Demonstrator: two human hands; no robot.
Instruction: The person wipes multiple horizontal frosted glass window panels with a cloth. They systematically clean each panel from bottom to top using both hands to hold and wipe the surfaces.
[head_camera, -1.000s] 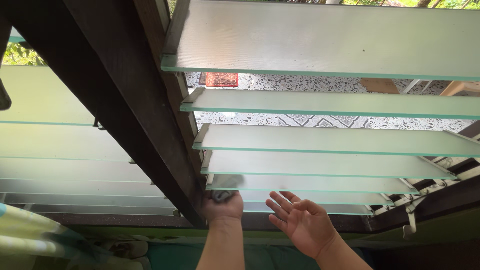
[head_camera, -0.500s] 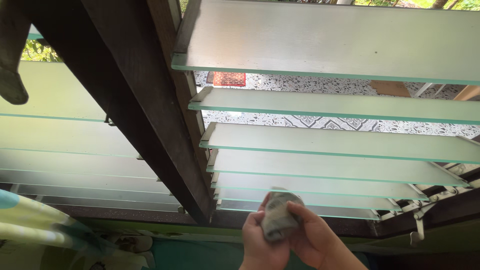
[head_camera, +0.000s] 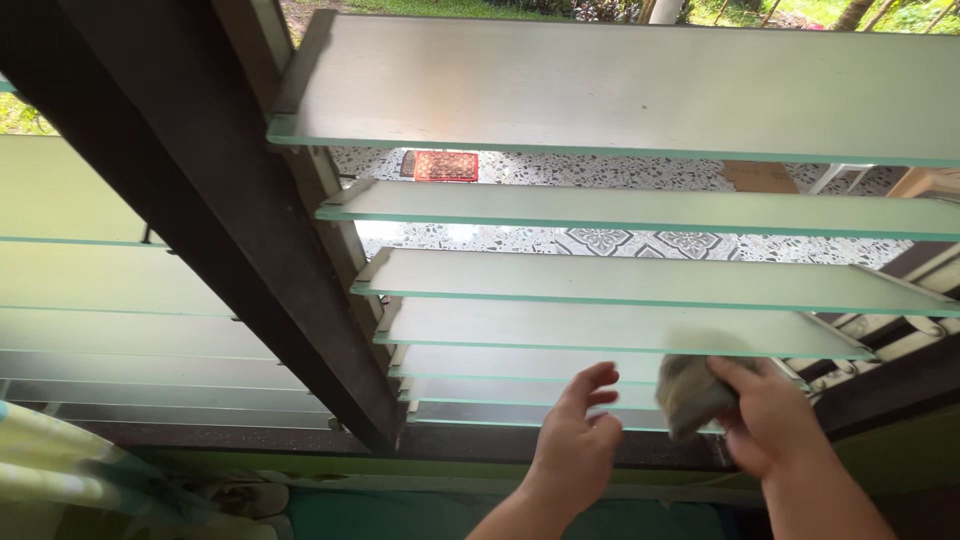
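Note:
My right hand (head_camera: 765, 415) grips a crumpled grey cloth (head_camera: 688, 392) and holds it against the lower frosted glass louvre slats (head_camera: 560, 365) toward their right end. My left hand (head_camera: 578, 440) hovers just below the same slats near their middle, fingers curled and apart, holding nothing. Above them several more frosted glass slats (head_camera: 620, 280) stand tilted open in the dark wooden window frame (head_camera: 250, 260).
A second bank of closed frosted slats (head_camera: 110, 300) fills the left side. Through the gaps I see a patterned tiled floor (head_camera: 620, 240) and a red mat (head_camera: 445, 165) outside. A striped yellow-green curtain (head_camera: 60, 460) hangs at the lower left.
The cloth passed from my left hand to my right, which carried it right along the lower slats. My left hand let go and opened. The view shifted slightly left.

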